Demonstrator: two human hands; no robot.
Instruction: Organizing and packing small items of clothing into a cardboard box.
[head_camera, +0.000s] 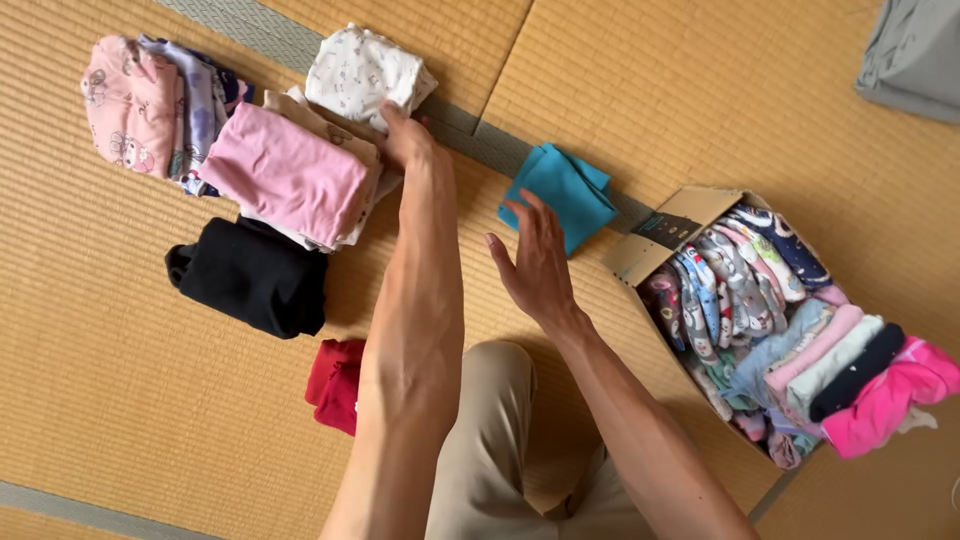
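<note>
Several folded stacks on the mat, left to right:

- Far left: pink printed pile, lilac pieces tucked just beside it.
- Black bundle below, red piece nearer the knee.
- Pink stack sits on cream layers, touching the white printed bundle behind it.
- Left hand is stretched out to that white bundle, fingertips on its near edge where it meets the pink stack. Fingers look curled together against the cloth; can't tell whether they've actually pinched a fold or just rest on it.
- Right hand hovers above the mat, fingers spread, palm open, holding nothing. Teal cloth is just beyond its fingertips, not touching.
- Right: cardboard box on its side, packed tight with rolled patterned clothes.
- Grey fabric in the top right corner, well apart.

Handling call on the white bundle: light, soft, limp knit, not fragile or slippery. Would likely unfold if lifted by one corner. Better to grip across the folded edge, fingers under and thumb on top, or support it from below.
</note>
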